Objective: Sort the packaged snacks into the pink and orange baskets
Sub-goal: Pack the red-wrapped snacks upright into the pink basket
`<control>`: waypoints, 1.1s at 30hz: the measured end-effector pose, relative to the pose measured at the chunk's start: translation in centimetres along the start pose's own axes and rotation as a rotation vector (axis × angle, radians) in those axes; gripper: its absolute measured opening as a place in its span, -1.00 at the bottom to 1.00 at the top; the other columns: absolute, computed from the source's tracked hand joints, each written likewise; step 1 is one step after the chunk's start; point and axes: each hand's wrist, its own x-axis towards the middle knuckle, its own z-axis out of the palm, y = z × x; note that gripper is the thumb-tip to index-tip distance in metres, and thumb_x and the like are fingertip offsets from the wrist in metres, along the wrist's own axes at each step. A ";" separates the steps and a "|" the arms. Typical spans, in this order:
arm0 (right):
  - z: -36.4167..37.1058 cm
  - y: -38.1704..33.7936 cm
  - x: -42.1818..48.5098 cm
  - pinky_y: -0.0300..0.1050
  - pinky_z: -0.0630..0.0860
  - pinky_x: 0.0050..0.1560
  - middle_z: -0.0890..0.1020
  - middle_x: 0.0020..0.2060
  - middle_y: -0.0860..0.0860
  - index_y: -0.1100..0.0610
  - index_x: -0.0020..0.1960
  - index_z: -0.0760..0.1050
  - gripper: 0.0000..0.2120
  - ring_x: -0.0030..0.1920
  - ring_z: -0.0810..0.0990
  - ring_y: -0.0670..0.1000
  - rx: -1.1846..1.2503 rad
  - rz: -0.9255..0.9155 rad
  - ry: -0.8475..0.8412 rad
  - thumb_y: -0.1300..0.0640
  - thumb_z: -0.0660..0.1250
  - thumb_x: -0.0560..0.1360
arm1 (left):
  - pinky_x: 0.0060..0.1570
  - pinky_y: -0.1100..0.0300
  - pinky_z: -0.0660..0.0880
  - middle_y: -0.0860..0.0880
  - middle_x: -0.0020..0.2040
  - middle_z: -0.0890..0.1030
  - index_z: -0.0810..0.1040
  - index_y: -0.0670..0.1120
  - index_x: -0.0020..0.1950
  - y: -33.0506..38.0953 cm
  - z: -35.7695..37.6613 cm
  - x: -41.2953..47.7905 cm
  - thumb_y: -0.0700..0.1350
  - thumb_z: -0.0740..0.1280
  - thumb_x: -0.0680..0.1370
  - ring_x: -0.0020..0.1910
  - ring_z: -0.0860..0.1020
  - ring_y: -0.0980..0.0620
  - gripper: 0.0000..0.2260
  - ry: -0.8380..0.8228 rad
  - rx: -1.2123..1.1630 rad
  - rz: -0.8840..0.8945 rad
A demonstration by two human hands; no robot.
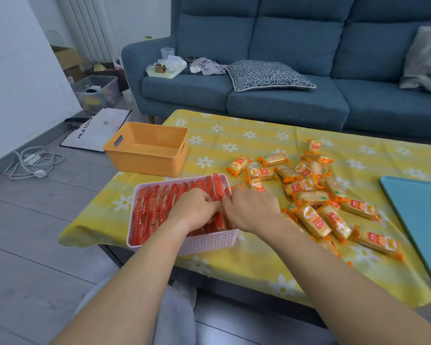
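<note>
The near basket (209, 241) sits at the near-left edge of the tabletop (234, 265). Upright packets (147, 215) stand in rows in it. The far basket (147, 165) sits just behind it, at the left edge. Loose packets (316, 202) lie scattered right of the near basket. A tray (421, 220) lies at the right edge. A sofa (284, 103) stands behind the tabletop, with a cushion (269, 74) on its seat.

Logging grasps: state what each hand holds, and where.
Left hand and right hand curl fingers onto red packets at their tops in the pink basket; actual grip cannot be told.
</note>
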 end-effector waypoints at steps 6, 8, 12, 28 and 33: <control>1.9 0.9 1.5 0.06 0.48 0.12 0.59 0.20 0.17 0.21 0.32 0.33 -0.50 0.21 0.57 0.23 0.298 0.164 -0.194 -0.15 0.12 0.57 | -0.18 -0.08 0.54 -0.15 -0.32 0.67 0.54 -0.10 -0.39 0.1 0.6 0.1 0.08 0.38 0.53 -0.26 0.64 -0.15 -0.64 -0.009 0.076 0.038; 2.5 1.1 1.7 0.12 0.50 0.20 0.59 0.21 0.17 0.23 0.35 0.26 -0.45 0.22 0.57 0.22 0.354 0.206 -0.205 -0.16 0.16 0.56 | -0.18 -0.09 0.53 -0.14 -0.34 0.65 0.52 -0.10 -0.41 0.2 0.7 0.1 0.05 0.38 0.53 -0.27 0.62 -0.14 -0.64 0.020 0.098 0.063; 4.1 1.4 1.9 0.10 0.54 0.15 0.61 0.07 0.16 0.22 0.35 0.24 -0.44 0.08 0.62 0.19 0.425 0.262 -0.258 -0.17 0.19 0.56 | -0.29 -0.03 0.47 -0.10 -0.44 0.55 0.48 -0.08 -0.45 0.0 1.0 0.3 0.00 0.36 0.54 -0.32 0.59 -0.15 -0.63 -0.007 0.177 0.067; 3.2 0.8 0.0 -0.05 0.55 -0.26 0.61 -0.20 0.08 0.12 -0.02 0.49 -0.84 -0.25 0.57 0.11 1.116 0.392 -0.382 0.05 0.22 0.60 | 0.27 -0.05 0.40 -0.27 0.38 0.51 0.49 -0.22 0.37 -8.8 -6.3 -1.8 0.20 0.24 0.58 0.33 0.47 -0.27 -0.44 0.283 0.109 -0.570; 1.1 1.0 -0.2 -0.01 0.58 -0.32 0.60 -0.31 0.08 0.16 -0.07 0.55 -0.78 -0.39 0.59 0.15 1.240 0.401 -0.211 0.03 0.24 0.59 | 0.09 0.00 0.49 -0.17 0.03 0.67 0.66 -0.13 0.06 -8.3 -7.7 -3.6 0.26 0.09 0.63 0.04 0.60 -0.20 -0.47 0.367 -0.082 -0.364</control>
